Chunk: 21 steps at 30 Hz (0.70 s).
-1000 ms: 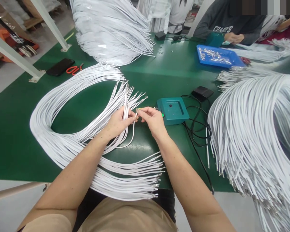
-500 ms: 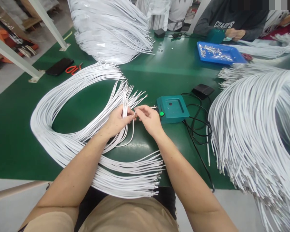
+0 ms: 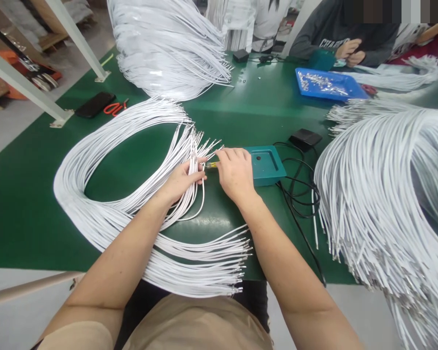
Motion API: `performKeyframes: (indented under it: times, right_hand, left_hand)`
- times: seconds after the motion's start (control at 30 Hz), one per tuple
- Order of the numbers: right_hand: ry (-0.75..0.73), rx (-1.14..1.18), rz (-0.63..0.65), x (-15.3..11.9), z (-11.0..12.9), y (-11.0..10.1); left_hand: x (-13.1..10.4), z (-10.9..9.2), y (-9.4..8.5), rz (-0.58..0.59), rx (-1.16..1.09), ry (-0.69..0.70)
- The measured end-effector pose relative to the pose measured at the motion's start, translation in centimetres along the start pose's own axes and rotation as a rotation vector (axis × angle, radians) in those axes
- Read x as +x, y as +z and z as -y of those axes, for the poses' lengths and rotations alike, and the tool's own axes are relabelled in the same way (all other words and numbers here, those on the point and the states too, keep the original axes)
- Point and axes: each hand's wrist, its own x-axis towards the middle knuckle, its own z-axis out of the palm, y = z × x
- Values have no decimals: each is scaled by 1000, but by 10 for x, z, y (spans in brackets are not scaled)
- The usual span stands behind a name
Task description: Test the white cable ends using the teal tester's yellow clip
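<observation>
My left hand [image 3: 184, 181] is closed on several white cables of the looped bundle [image 3: 71, 180], whose metal-tipped ends fan out above the fingers. One cable curves down from the fingertips. Just to the right, my right hand [image 3: 236, 170] grips a small tool with a yellow part [image 3: 213, 165], its tip against the cable ends at my left fingertips. Most of the tool is hidden by the hand. The teal box [image 3: 268, 165] lies right behind my right hand, which covers its left side.
Large white cable bundles lie at the back [image 3: 168, 53] and right [image 3: 372, 184]. A blue tray [image 3: 302, 87] of small metal parts, a black phone [image 3: 95, 104], orange-handled scissors [image 3: 113, 109] and black cords [image 3: 295, 214] are on the table. A person's hands are beyond.
My right hand has let go of the cable end and taken hold of the yellow tool, now covering the box's green button. The other person's hands have risen a little.
</observation>
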Motion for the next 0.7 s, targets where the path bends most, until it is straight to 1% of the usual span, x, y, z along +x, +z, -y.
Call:
performKeyframes:
  times: [0.13, 0.27, 0.47, 0.6, 0.7]
  right_hand:
    - [1, -32, 160, 10, -11, 1]
    - [-9, -59, 231, 17, -19, 1]
    - [-40, -54, 271, 18, -24, -1]
    - [-53, -13, 226, 17, -24, -2]
    - [-31, -16, 210, 16, -24, -2]
  left_hand:
    - [5, 2, -1, -27, 37, 43]
    - [8, 4, -1, -46, 42, 39]
    - [11, 6, 1, -49, 69, 47]
    - [15, 12, 2, -45, 89, 63]
    - [19, 16, 1, -58, 129, 86]
